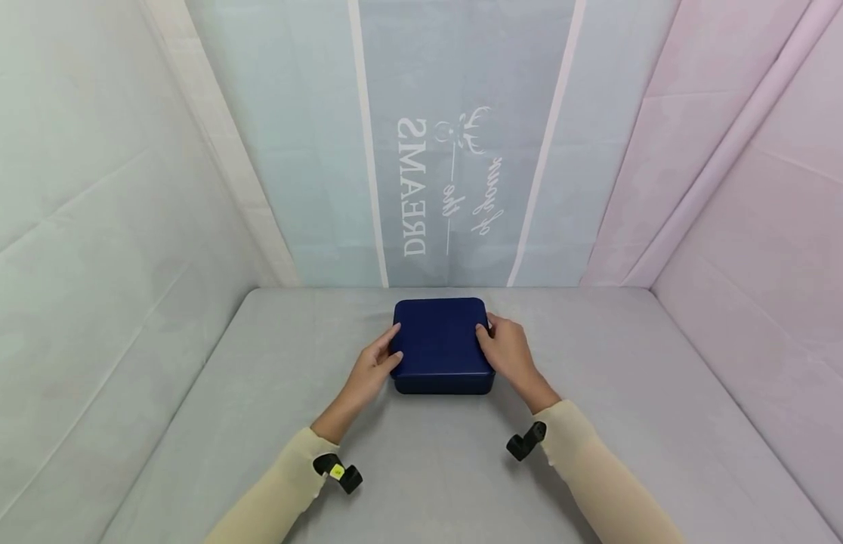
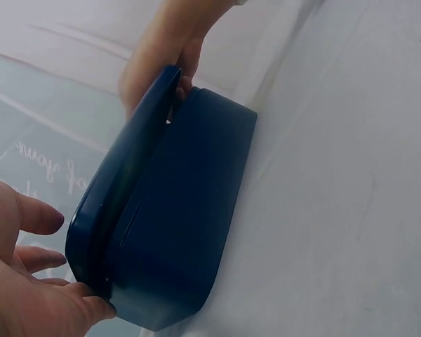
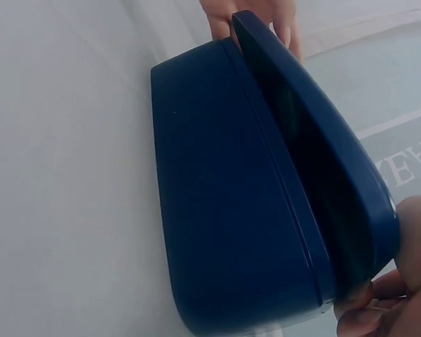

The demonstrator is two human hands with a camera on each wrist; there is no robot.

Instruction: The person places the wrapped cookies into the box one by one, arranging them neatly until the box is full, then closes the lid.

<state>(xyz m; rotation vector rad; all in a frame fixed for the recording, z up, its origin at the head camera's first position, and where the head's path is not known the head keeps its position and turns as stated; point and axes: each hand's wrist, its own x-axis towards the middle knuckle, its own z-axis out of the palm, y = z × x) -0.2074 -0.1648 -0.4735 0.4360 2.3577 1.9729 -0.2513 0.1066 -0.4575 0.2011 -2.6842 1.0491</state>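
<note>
A dark blue box [image 1: 443, 384] sits on the grey surface, its matching lid [image 1: 440, 332] tilted over the base. Along the front runs a gap between lid and base [image 3: 224, 189], wider towards the right end. My left hand [image 1: 369, 372] holds the lid's left edge, thumb on the near side and fingers farther back; in the left wrist view its fingertips [image 2: 102, 309] reach the seam. At the right edge, my right hand [image 1: 508, 349] grips the lid with the thumb on top and fingers tucked underneath. The inside of the box is hidden in shadow.
Pale fabric walls [image 1: 109, 227] enclose the surface on the left and right. At the back hangs a blue-grey cloth panel [image 1: 333, 189] with mirrored lettering. A small black camera [image 1: 526, 440] is worn at each wrist, over cream sleeves [image 1: 601, 476].
</note>
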